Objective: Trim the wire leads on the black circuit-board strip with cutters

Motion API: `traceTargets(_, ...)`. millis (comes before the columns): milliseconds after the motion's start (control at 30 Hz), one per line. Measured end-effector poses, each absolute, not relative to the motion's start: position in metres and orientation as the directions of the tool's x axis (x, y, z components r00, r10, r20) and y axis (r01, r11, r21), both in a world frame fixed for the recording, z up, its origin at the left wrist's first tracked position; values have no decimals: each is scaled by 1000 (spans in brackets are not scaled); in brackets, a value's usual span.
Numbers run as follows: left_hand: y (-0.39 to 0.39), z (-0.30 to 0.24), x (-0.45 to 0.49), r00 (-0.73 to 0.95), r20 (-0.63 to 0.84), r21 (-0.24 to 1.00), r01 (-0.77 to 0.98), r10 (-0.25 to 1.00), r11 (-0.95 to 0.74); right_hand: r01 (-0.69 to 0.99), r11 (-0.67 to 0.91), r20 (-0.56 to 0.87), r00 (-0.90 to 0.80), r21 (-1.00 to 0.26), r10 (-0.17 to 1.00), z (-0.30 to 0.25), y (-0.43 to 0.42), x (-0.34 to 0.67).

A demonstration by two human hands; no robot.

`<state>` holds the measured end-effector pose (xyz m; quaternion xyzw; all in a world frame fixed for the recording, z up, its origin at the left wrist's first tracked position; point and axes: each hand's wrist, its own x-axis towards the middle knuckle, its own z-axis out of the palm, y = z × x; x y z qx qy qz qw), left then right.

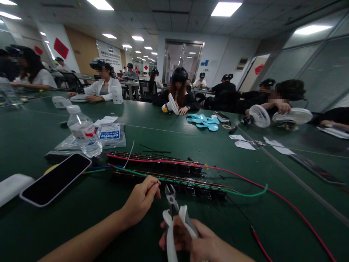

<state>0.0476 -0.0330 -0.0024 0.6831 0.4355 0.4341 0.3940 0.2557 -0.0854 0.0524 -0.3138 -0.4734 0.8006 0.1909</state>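
Observation:
My right hand (201, 238) is wrapped round white-handled cutting pliers (171, 203), whose jaws point away from me and stand a little apart. To the left of the jaws, my left hand (141, 200) is closed in a pinch. A small dark bit shows at its fingertips, too small to name. Just beyond both hands lie two long black strips (191, 189) with copper-coloured lines along them. A green wire (174, 179) runs along the nearer strip, and a red wire (163, 161) along the farther one. A white cable tie (129, 154) sticks up at their left part.
To the left lie a phone (57, 180) and a white case (13, 187). Behind them are a water bottle (84, 131) and a plastic bag (110, 133). Blue fan blades (203, 120) lie farther back. Several people work around the green table (272, 229), some with white fans.

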Motion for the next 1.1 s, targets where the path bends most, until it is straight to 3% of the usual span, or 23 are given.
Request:
traceTargets(133,-33,2,45,185,265,909,278,946,-310,382,-249,-437,-559,-890,705,78,-88,266)
traceTargets(233,-33,6,44,185,246,929,235,952,-286,545,-24,-336,-481,-838,810,88,-86,264)
traceTargets(433,-30,6,39,268,146,972,139,952,-188,660,303,-26,-439,-688,898,62,-78,257)
traceTargets(600,-27,3,38,358,79,988,96,930,-121,752,356,57,-392,-555,918,36,-76,259)
traceTargets(833,-30,9,38,450,105,972,143,887,-188,825,433,168,-399,-363,901,23,-76,259)
traceTargets(1100,-30,9,35,494,137,956,162,859,-245,839,447,159,-418,-310,895,21,-76,253)
